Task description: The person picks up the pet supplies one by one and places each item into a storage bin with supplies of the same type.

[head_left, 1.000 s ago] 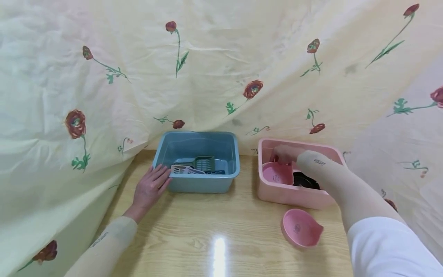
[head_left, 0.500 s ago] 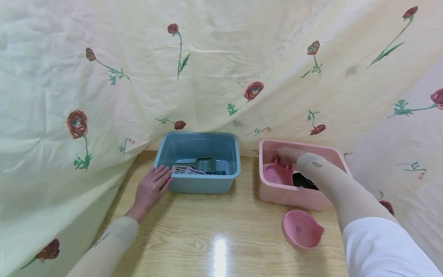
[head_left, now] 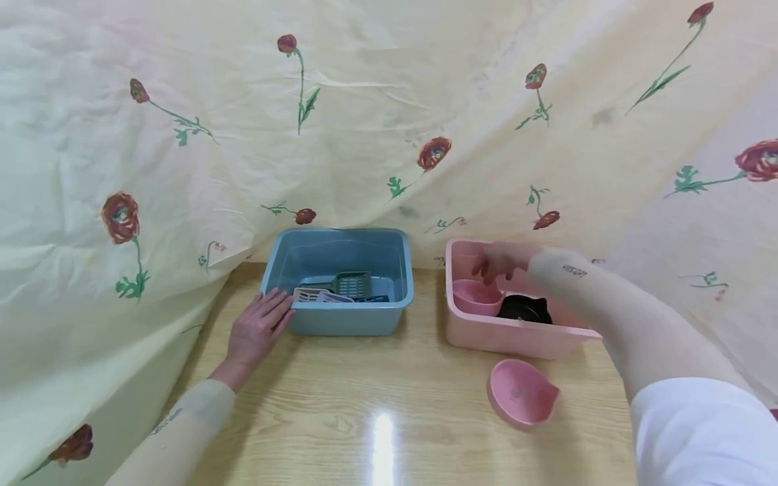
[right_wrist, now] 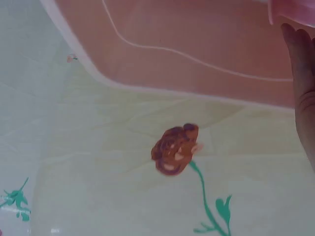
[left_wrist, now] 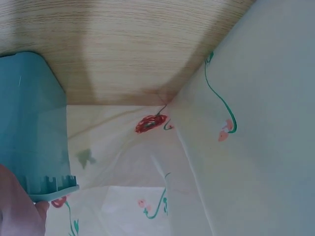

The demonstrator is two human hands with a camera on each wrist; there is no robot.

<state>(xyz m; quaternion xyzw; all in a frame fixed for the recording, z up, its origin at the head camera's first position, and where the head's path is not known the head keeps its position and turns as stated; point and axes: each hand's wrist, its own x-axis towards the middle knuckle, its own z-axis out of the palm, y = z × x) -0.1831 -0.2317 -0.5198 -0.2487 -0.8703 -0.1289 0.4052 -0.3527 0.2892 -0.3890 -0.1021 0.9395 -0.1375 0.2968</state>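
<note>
My left hand [head_left: 258, 331] rests on the front left corner of a blue plastic bin [head_left: 343, 322], its fingers laid over the rim. Inside that bin lie a dark green slotted scoop [head_left: 354, 285], a pale slotted scoop [head_left: 308, 295] and others partly hidden by the wall. My right hand [head_left: 500, 262] hangs inside a pink bin [head_left: 516, 339], just above a pink bowl [head_left: 477, 297], fingers loosely bent and apart from it. In the right wrist view the fingertips [right_wrist: 290, 37] show below a pink edge. Beside the bowl sits a black bowl [head_left: 524, 309] with a pointed rim.
Another pink bowl [head_left: 521, 393] with a pointed rim lies on the wooden table [head_left: 316, 412], in front of the pink bin. A flowered cloth [head_left: 358, 148] hangs behind and at both sides. Wooden surface separates the two bins.
My right hand has let go of the pink bowl and risen slightly; the bowl now sits lower in the bin. More of the black bowl shows. My left hand stays on the blue rim.
</note>
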